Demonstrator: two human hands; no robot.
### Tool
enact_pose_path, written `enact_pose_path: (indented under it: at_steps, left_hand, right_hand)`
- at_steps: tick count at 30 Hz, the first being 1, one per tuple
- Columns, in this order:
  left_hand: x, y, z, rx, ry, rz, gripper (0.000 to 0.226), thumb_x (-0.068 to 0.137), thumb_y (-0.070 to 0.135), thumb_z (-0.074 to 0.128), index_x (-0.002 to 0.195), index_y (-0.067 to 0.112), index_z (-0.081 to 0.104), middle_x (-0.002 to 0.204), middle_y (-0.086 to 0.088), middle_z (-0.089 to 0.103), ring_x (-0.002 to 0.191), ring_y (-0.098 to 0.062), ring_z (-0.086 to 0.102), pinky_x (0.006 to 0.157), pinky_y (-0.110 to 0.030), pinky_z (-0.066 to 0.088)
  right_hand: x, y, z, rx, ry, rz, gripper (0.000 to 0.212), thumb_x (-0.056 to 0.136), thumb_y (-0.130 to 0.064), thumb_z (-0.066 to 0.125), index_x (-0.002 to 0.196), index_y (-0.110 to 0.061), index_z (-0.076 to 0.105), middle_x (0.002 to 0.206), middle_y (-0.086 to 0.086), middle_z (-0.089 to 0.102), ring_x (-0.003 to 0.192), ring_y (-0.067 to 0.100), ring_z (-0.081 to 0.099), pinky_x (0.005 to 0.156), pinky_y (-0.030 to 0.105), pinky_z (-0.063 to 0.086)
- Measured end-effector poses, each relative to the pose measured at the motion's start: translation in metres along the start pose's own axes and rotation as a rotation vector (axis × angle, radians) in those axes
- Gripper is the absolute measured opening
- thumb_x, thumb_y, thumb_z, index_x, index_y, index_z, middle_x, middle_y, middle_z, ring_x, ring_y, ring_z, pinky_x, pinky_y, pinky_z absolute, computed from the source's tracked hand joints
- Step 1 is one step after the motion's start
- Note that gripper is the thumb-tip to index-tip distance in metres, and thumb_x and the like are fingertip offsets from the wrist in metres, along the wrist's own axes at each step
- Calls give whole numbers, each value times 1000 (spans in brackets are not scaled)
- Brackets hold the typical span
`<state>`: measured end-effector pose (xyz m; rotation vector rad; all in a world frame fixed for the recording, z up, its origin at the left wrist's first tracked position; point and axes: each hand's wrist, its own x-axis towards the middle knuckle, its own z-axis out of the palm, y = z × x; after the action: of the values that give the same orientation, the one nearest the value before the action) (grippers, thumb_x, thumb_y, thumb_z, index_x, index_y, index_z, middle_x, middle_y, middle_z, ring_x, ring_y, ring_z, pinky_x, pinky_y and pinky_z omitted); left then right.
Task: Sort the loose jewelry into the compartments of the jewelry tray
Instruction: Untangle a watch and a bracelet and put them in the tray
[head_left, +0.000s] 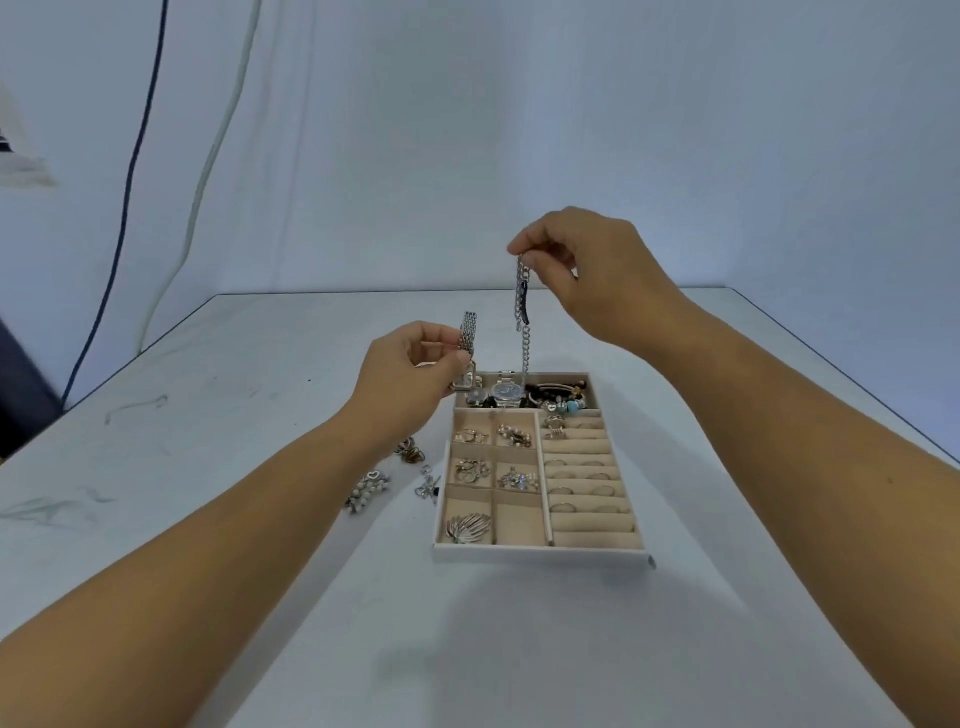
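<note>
Nearest, the white jewelry tray (540, 554) lies on the pale table (249, 364), lined in beige. Its front-left compartment holds a silver leaf brooch (470, 528). On the right side, thin rings (589, 475) sit in slotted rolls. 4 small compartments behind the brooch hold earrings (514, 435) and little charms.

Below and to the left of the left fingers, loose pieces lie on the table beside the tray: a pearl cluster with a heart (366, 488) and small silver bits (427, 486).

The left hand (410, 376) pinches a watch with a silver mesh band (467, 332) between thumb and forefinger. The band stands up above the fingertips and the rectangular face hangs just under them, at the tray's far-left corner.

The far compartment holds 2 wristwatches (504, 392) and beaded bracelets (563, 397).

The right hand (587, 270), higher, pinches the top of a silver chain bracelet (523, 312) with a dark bar. It dangles straight down from the fingertips to the far compartment, its end at the wristwatches.
</note>
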<state>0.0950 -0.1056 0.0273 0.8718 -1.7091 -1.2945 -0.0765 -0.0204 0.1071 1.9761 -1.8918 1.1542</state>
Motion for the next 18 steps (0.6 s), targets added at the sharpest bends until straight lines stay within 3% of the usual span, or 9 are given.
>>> enact_pose_path:
  at_steps: [3, 6, 11, 15, 18]
  left_hand:
    - [7, 1, 10, -74, 2, -39, 15, 84, 2, 68, 86, 17, 65, 92, -15, 67, 84, -22, 66, 78, -35, 58]
    - [11, -1, 16, -117, 17, -77, 14, 83, 4, 69, 86, 17, 65, 92, -13, 70, 88, -24, 67, 83, -40, 57]
    - [14, -5, 27, -121, 14, -123, 13, 82, 5, 70, 85, 17, 65, 85, -8, 70, 84, -24, 66, 86, -41, 55]
    - [13, -4, 34, -140, -11, -150, 11, 83, 5, 69, 85, 15, 64, 80, -6, 68, 67, -16, 62, 55, -19, 52]
    - [15, -3, 40, -133, -24, -173, 9, 83, 6, 70, 86, 13, 65, 82, -7, 66, 65, -13, 61, 53, -14, 50]
  right_hand:
    - [4, 3, -8, -16, 33, 4, 19, 94, -15, 53, 106, -17, 66, 98, -2, 62, 76, -1, 50, 72, 1, 37]
    - [4, 8, -11, -16, 60, 12, 18, 94, -14, 53, 107, -16, 66, 99, -1, 62, 78, 2, 50, 72, 1, 37]
    - [-10, 27, 0, 3, 5, 61, 18, 94, -14, 54, 106, -16, 66, 101, 1, 63, 82, 5, 52, 74, 1, 37]
    - [-20, 42, 6, 26, -11, 103, 18, 94, -14, 54, 106, -16, 66, 101, 1, 64, 81, 3, 53, 73, 0, 38]
    - [-20, 49, 2, 11, 6, 113, 18, 93, -14, 54, 106, -16, 66, 99, -1, 62, 78, -4, 52, 72, -3, 36]
